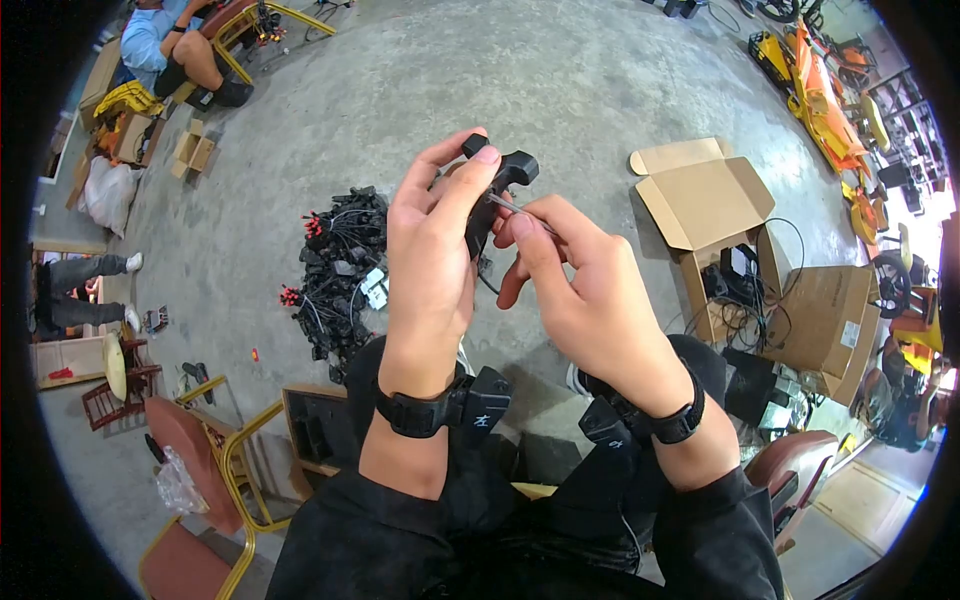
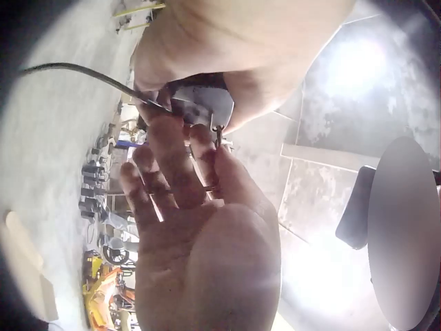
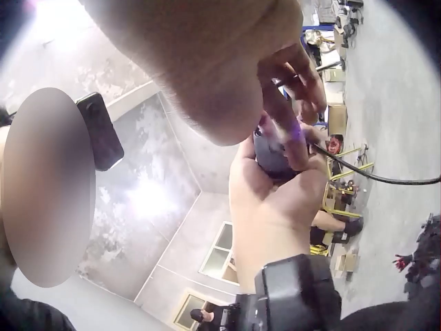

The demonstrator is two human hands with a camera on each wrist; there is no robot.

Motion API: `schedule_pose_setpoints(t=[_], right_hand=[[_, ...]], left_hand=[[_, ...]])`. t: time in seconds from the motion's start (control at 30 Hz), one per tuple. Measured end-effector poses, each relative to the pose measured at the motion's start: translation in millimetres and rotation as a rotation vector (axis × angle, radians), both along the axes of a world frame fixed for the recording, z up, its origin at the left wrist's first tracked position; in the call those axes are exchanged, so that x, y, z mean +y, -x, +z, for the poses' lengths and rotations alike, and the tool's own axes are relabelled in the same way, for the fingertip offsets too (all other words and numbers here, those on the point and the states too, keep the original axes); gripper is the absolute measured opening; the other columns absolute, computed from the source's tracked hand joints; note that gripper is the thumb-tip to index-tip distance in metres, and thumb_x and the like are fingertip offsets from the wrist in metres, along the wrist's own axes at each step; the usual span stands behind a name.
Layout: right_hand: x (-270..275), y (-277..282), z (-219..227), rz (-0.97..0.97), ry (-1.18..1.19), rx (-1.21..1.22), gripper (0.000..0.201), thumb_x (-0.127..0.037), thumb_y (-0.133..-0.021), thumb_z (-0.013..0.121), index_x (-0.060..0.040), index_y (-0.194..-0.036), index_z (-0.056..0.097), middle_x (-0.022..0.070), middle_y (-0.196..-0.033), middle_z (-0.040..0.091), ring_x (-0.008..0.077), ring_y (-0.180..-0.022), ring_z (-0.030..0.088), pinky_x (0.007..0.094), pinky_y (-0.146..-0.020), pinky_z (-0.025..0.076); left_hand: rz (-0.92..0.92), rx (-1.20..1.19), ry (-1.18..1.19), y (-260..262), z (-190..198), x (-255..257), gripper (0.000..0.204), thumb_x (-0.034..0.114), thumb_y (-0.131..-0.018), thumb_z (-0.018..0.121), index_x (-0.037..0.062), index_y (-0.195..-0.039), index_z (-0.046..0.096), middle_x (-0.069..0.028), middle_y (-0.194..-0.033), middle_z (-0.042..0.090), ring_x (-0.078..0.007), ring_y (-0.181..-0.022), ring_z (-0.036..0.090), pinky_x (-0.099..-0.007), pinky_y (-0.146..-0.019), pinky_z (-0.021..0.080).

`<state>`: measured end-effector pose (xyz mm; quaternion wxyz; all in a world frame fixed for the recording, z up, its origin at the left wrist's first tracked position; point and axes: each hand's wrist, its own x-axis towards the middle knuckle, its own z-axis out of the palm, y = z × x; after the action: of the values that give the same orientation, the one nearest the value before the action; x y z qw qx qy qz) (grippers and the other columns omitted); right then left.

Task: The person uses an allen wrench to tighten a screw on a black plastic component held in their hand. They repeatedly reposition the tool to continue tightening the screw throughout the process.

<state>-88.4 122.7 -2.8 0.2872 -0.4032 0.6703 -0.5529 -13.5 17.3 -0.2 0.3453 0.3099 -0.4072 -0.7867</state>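
In the head view my left hand (image 1: 432, 230) grips a black plastic device (image 1: 516, 170) with two knobbed ends, held up in front of me. My right hand (image 1: 597, 290) pinches a thin metal rod (image 1: 507, 204), whose tip meets the device's side. A black cable (image 2: 83, 71) runs from the device, seen in the left wrist view. There the device's flat grey face (image 2: 207, 102) shows between the hands. In the right wrist view the left palm wraps the device's dark body (image 3: 274, 157); the rod's contact point is hidden there.
On the floor beyond my left forearm lies a pile of black parts (image 1: 340, 270) with red-tipped wires. An open cardboard box (image 1: 700, 200) with cables stands to the right, beside another carton (image 1: 822, 318). Chairs (image 1: 190, 460) are at the lower left; a seated person (image 1: 160, 45) is at the upper left.
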Motion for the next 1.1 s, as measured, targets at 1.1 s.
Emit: schedule_pose_setpoints(t=[1.1], right_hand=[[0,2,17,-0.052,-0.067,0.111,0.014,-0.017,-0.091,0.06,-0.0033,-0.095,0.063,0.0094,-0.057,0.055,0.0259,-0.067,0.063,0.0357,-0.054,0.049]], left_hand=[[0.02,-0.081,0.142,1,-5,1,0.032,0.012,-0.089,0.067,-0.0003,-0.116,0.056,-0.0049,-0.082,0.063,-0.0087,-0.068,0.057,-0.0237,-0.061,0.042]])
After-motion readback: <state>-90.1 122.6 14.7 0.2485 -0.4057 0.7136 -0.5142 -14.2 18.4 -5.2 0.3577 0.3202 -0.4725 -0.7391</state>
